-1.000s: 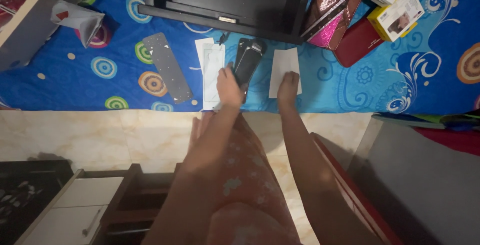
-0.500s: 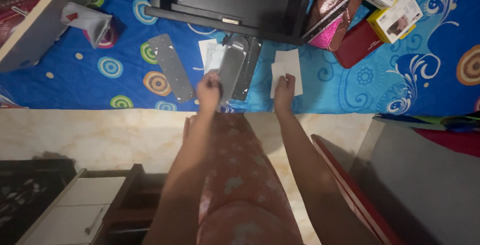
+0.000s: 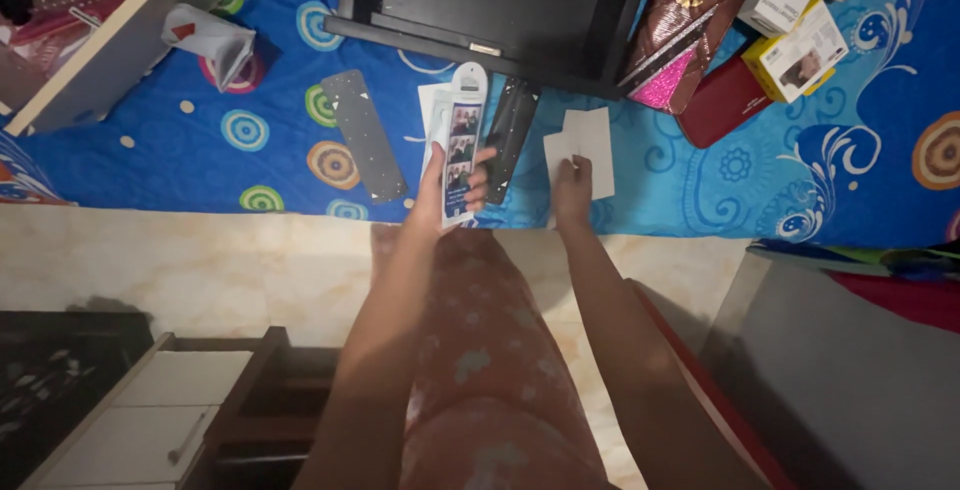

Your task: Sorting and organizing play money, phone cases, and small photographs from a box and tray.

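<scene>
Over patterned blue cloth [image 3: 800, 165], left hand [image 3: 445, 190] holds flat glossy packet [image 3: 462, 140].

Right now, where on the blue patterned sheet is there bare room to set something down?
Bare sheet lies left of the grey speckled strip, toward the folded grey carton, and right of the white paper slips, below the dark red pouch. It is crowded around the left hand with its long white packet and the right hand.
</scene>
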